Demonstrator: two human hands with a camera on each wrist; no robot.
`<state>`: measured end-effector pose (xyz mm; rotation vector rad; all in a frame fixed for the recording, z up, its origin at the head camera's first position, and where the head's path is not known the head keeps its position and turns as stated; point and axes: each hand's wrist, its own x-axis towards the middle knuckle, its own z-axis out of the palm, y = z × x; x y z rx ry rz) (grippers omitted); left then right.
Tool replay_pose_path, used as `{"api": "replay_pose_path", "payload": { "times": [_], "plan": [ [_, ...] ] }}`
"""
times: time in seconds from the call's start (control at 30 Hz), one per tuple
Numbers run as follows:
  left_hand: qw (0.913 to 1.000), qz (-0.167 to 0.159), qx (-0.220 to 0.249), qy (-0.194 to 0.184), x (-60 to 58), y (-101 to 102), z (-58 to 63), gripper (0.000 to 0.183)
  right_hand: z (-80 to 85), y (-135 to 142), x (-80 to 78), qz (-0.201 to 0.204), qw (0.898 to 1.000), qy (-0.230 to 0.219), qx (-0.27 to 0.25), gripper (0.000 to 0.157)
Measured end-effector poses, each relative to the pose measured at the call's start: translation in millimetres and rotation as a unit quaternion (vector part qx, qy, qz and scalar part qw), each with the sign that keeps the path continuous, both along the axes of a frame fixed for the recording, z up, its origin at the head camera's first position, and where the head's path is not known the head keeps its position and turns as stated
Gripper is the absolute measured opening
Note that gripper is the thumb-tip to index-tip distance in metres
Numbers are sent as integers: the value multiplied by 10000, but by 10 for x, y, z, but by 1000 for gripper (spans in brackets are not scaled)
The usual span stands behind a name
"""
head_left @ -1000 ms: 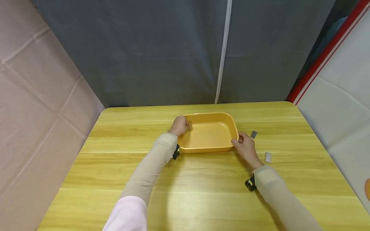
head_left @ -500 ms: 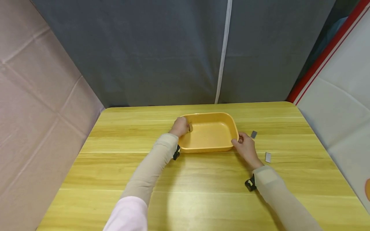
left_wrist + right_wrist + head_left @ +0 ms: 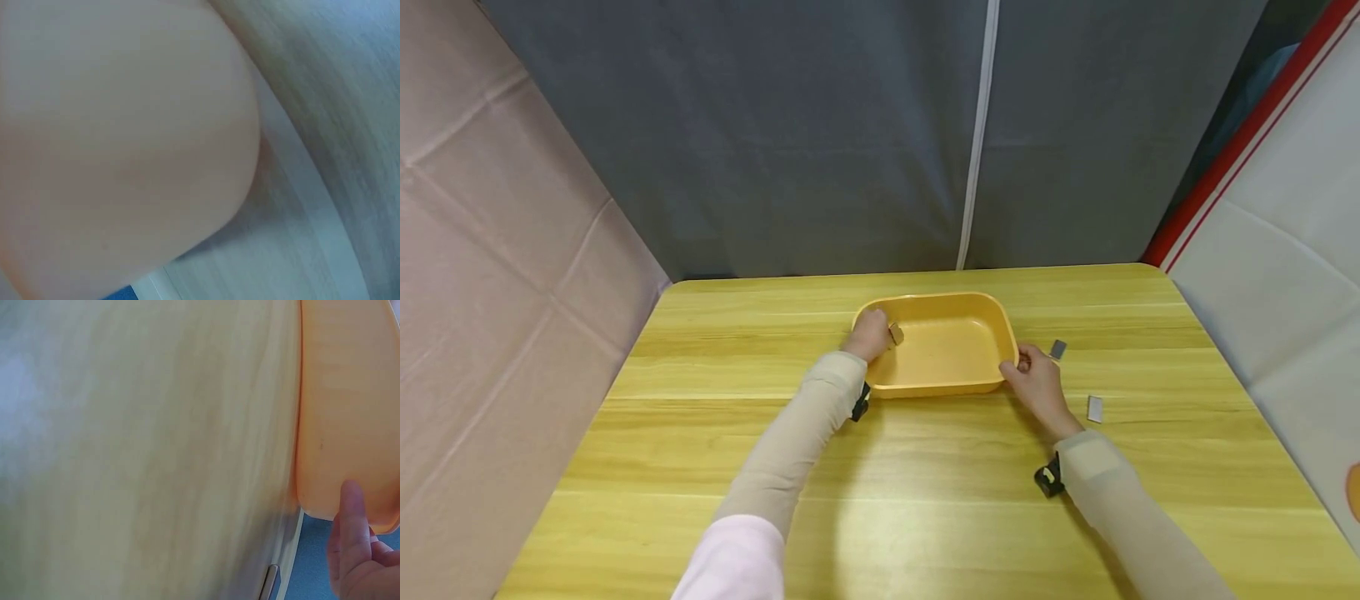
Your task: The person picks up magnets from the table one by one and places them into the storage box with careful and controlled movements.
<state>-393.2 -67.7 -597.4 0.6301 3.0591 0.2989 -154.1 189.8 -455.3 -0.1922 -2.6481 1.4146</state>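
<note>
A yellow plastic basin (image 3: 943,346) sits on the wooden table. My left hand (image 3: 869,335) reaches over the basin's left end and holds a small flat brown piece (image 3: 896,334) just inside it; what kind of thing the piece is I cannot tell. Blurred and very near, the left hand (image 3: 125,144) fills much of the left wrist view and hides the piece there. My right hand (image 3: 1037,385) pinches the basin's near right corner. In the right wrist view, the right thumb (image 3: 354,515) lies against the outer wall of the basin (image 3: 350,406).
To the right of the basin lie two small flat pieces: a dark grey one (image 3: 1057,349) beyond the right hand and a light grey one (image 3: 1095,408) beside the wrist. A grey curtain (image 3: 775,150) hangs behind the table (image 3: 925,500).
My left hand has shifted slightly right and nearer to me with the brown piece, uncovering the basin's far left corner. The piece has turned a little. The right hand and the basin stay put.
</note>
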Motion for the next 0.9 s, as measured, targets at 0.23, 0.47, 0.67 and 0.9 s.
{"api": "replay_pose_path", "payload": {
  "times": [0.23,0.47,0.67,0.9],
  "plan": [
    [9997,14,-233,-86,-75,-15,-129,5,-21,4,-8,-14,10000,-7,50,34],
    [9832,625,52,-1717,1158,194,1671,11,-11,-11,-3,-25,10000,-2,63,35],
    [9844,695,171,-1610,1350,201,1865,10,-3,-27,2,-54,10000,5,76,36],
    [9845,753,128,-1581,1268,195,1757,7,-20,-22,-4,-21,10000,32,53,36]
  ]
}}
